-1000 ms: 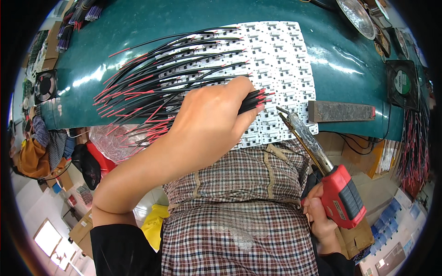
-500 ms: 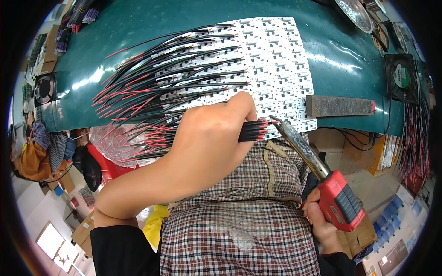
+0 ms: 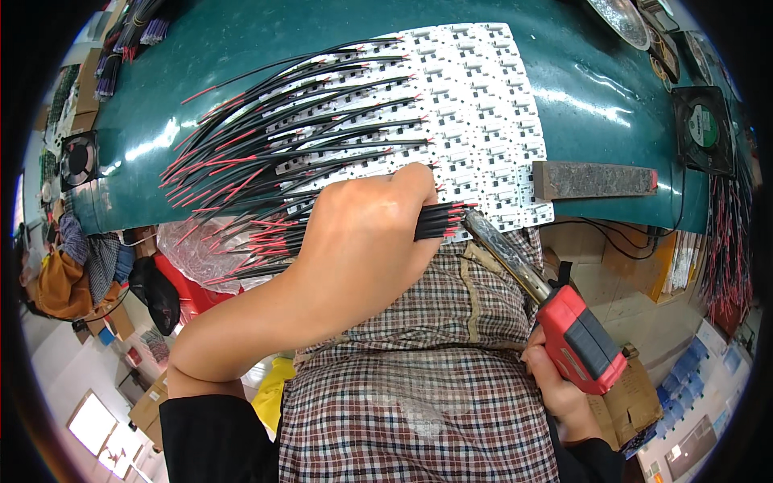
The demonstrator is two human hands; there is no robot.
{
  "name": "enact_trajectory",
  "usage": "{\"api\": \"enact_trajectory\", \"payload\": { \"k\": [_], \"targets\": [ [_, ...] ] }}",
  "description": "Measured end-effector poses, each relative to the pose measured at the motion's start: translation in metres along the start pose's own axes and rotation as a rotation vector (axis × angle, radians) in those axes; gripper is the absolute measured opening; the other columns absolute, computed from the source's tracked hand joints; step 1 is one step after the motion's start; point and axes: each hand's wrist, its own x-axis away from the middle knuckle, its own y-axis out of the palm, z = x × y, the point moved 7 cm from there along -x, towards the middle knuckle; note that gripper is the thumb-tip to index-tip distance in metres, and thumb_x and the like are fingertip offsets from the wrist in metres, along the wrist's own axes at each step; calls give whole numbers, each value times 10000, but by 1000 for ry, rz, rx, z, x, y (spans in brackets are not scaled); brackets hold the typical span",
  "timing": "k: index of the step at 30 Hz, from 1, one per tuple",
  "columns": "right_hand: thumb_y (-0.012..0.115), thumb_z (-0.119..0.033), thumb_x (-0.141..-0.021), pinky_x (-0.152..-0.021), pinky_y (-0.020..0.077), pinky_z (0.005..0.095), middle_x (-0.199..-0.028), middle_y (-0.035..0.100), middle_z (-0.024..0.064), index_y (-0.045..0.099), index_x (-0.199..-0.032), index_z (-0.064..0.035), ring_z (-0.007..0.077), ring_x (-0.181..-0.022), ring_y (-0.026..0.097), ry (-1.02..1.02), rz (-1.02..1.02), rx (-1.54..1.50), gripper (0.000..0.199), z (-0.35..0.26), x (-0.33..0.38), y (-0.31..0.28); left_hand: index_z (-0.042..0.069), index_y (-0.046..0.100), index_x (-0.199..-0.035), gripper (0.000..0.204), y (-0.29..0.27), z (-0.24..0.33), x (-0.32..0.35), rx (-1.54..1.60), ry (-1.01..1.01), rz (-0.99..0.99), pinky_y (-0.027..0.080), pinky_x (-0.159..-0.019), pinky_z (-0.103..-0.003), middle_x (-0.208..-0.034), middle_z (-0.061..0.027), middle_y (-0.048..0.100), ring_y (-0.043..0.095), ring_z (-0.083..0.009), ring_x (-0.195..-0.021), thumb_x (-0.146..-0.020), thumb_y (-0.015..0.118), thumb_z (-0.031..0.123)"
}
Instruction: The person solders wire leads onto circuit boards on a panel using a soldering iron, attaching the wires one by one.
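My left hand (image 3: pixel 362 233) is closed around a bundle of black wires (image 3: pixel 437 223), whose bare reddish ends point right. Under it lies a white panel of small circuit boards (image 3: pixel 483 105), set with many tiny components. Rows of black wires with red inner leads (image 3: pixel 233 153) run from the panel's middle out past its left side. My right hand (image 3: pixel 560 390) grips the red and black handle of a soldering iron (image 3: pixel 581 342). The iron's tip is at the wire ends by the panel's near edge; whether it touches them I cannot tell.
A grey block (image 3: pixel 596 180) lies against the panel's right side on the green table (image 3: pixel 596 64). Black fans stand at the right (image 3: pixel 703 129) and left (image 3: pixel 79 157). More wires (image 3: pixel 727 249) hang off the right edge. A metal dish (image 3: pixel 620 20) sits at the far right.
The soldering iron and my right hand have shifted left, with the handle a little higher. My left hand, still holding the wires, and the panel have moved slightly left.
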Motion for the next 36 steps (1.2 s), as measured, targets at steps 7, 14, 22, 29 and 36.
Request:
{"api": "enact_trajectory", "payload": {
  "k": [7, 14, 22, 29, 36],
  "targets": [
    [769, -46, -778, -656, 527, 354, -847, 678, 127, 695, -1022, 21, 279, -716, 672, -16, -9, 41, 264, -2, -1, 1, 33, 604, -805, 181, 1, -1, -1, -27, -5, -4, 494, -522, -367, -643, -122, 630, 655, -294, -577, -757, 778, 46],
    [780, -72, -784, -648, 519, 343, -837, 678, 112, 697, -1030, 20, 255, -706, 665, 5, 22, 39, 275, 5, 6, -3, 25, 622, -823, 173, 0, -2, -3, -16, -11, -3, 494, -535, -367, -663, -133, 638, 650, -301, -587, -759, 778, 59],
    [773, -57, -778, -638, 512, 335, -822, 669, 109, 697, -1013, 20, 244, -697, 660, 73, 35, -25, 258, 3, 5, -3, -1, 641, -798, 169, 0, -8, -10, -2, -83, -56, 478, -550, -377, -662, -145, 624, 612, -314, -570, -779, 765, 113],
    [769, -30, -769, -641, 516, 335, -819, 671, 107, 697, -997, 16, 239, -697, 662, 91, 30, -37, 244, 1, 3, -2, 0, 634, -780, 177, 1, -8, -11, -13, -78, -68, 455, -538, -391, -643, -150, 598, 587, -328, -560, -783, 757, 127],
    [737, -10, -834, -703, 517, 311, -908, 681, 84, 675, -1072, 5, 169, -797, 652, 112, 58, -187, 247, 8, 12, -5, 1, 632, -764, 178, 1, -8, -10, -14, -84, -64, 459, -550, -391, -647, -147, 598, 594, -314, -577, -781, 760, 123]
  ]
}}
